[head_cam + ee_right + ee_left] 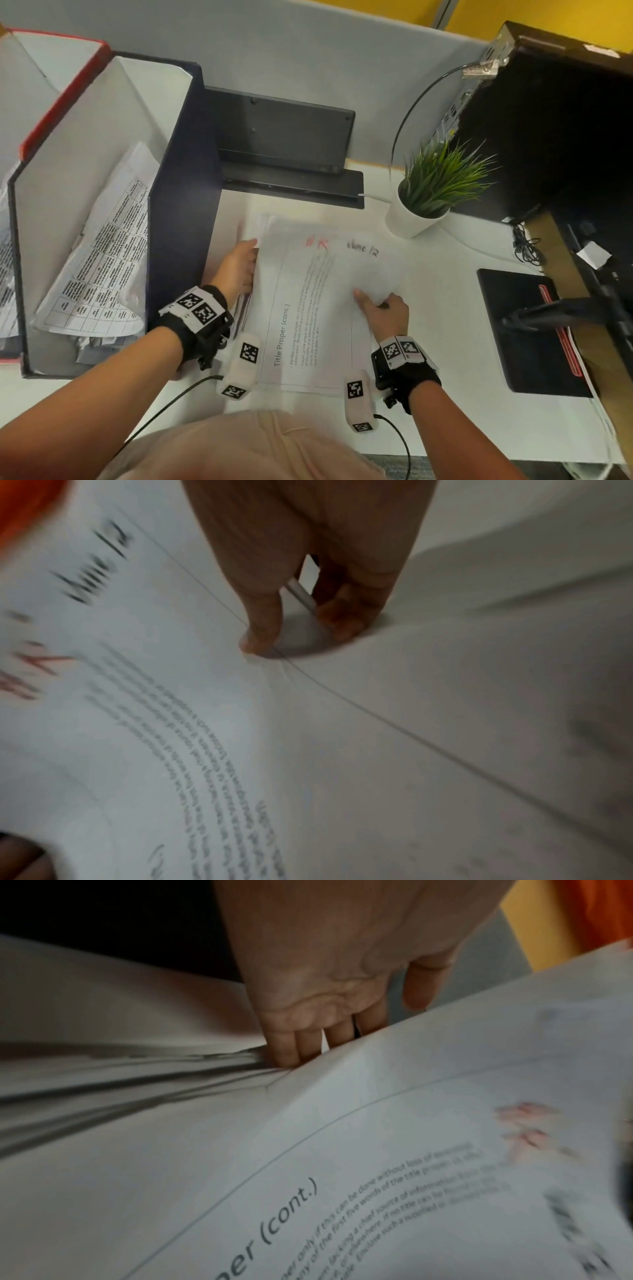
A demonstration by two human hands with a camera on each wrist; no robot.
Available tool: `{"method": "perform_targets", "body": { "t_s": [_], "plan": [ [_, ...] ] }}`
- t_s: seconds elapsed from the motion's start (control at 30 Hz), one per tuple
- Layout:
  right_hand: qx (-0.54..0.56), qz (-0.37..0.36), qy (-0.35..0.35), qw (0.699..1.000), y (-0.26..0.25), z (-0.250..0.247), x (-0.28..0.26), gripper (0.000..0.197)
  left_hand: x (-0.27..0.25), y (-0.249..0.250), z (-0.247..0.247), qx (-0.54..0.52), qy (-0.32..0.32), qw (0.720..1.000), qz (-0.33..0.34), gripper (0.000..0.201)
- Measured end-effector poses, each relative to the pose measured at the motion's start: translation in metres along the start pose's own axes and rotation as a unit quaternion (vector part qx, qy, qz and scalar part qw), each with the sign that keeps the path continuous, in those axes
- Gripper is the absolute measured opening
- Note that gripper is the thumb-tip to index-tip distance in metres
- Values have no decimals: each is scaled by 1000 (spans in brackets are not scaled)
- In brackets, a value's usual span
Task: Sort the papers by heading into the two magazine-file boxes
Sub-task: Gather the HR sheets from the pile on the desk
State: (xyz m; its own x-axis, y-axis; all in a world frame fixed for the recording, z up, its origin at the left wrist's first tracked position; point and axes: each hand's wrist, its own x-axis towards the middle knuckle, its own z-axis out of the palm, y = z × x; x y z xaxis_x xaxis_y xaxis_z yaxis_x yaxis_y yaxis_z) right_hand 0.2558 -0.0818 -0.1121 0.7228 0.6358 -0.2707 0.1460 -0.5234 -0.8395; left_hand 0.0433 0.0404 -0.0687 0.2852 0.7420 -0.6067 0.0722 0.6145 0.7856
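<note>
Paper (308,301) lies atop stack at desk's (445,342) near edge. Left hand (236,270) fingers hidden under sheet, holding its edge; right hand (383,308) pinches opposite edge. Body text blurred.

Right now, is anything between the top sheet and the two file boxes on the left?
Nothing visible blocks it. The top sheet is gripped at both edges by the left hand and right hand; the navy file box stands directly left, the red-edged box beyond, tops open.

Left hand (329,969) fingertips hidden under papers (342,1150); heading seemingly blurred.
</note>
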Motion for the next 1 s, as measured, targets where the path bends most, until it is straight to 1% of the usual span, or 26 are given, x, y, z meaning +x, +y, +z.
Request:
{"method": "perform_targets", "body": {
  "t_s": [0.03, 0.1, 0.13, 0.17, 0.23, 0.27, 0.3, 0.4, 0.47, 0.53, 0.57, 0.6, 0.7, 0.77, 0.83, 0.87, 0.9, 0.97, 1.0],
  "plan": [
    [-7, -14, 11, 1000, -3, 1, -1, 35, 1, -1, 0, 9, -13, 1000, -12, 44],
    [17, -19, 19, 999, -13, 2, -3, 39, -3, -5, 3, 27, -17, 999, 6, 54],
    [52, -12, 13, 998, -20, 3, -5, 39, -7, -7, 5, 50, -14, 998, 32, 54],
    [86, -11, 7, 996, -26, 3, -7, 39, -10, -8, 7, 100, -17, 992, 69, 50],
    [118, -26, 13, 993, -37, 3, -9, 37, -14, -9, 9, 220, -24, 964, 148, 42],
    [127, -39, 23, 991, -44, 3, -10, 35, -16, -8, 12, 255, -20, 950, 178, 42],
    [139, -54, 37, 988, -52, 2, -12, 33, -20, -5, 14, 269, -7, 941, 205, 41],
    [218, -118, 77, 966, -82, -5, -19, 23, -35, 15, 20, 230, 43, 921, 311, 36],
    [288, -168, 68, 940, -103, -14, -24, 23, -46, 29, 21, 167, 41, 910, 376, 31],
    [341, -206, 42, 916, -112, -20, -28, 30, -58, 37, 21, 130, 26, 902, 412, 28],
    [344, -213, 34, 914, -112, -20, -29, 34, -61, 37, 21, 122, 24, 901, 416, 29],
    [333, -212, 31, 918, -110, -18, -30, 37, -61, 34, 21, 118, 29, 904, 411, 29],
    [293, -170, 32, 940, -97, -7, -37, 35, -57, 20, 24, 105, 53, 925, 361, 20],
    [306, -157, 37, 938, -90, -4, -40, 36, -55, 14, 24, 105, 60, 932, 343, 13],
    [317, -171, 44, 932, -88, -6, -38, 35, -53, 15, 24, 102, 76, 923, 363, 31],
    [317, -176, 42, 931, -87, -6, -36, 36, -51, 15, 23, 101, 83, 922, 364, 33],
    [311, -176, 38, 933, -84, -5, -36, 36, -50, 14, 23, 100, 87, 925, 356, 26],
    [283, -157, 26, 946, -76, 1, -39, 34, -46, 9, 24, 109, 74, 940, 314, 4],
    [270, -138, 19, 953, -72, 5, -41, 32, -42, 4, 24, 114, 69, 948, 288, 14]
  ]
}}
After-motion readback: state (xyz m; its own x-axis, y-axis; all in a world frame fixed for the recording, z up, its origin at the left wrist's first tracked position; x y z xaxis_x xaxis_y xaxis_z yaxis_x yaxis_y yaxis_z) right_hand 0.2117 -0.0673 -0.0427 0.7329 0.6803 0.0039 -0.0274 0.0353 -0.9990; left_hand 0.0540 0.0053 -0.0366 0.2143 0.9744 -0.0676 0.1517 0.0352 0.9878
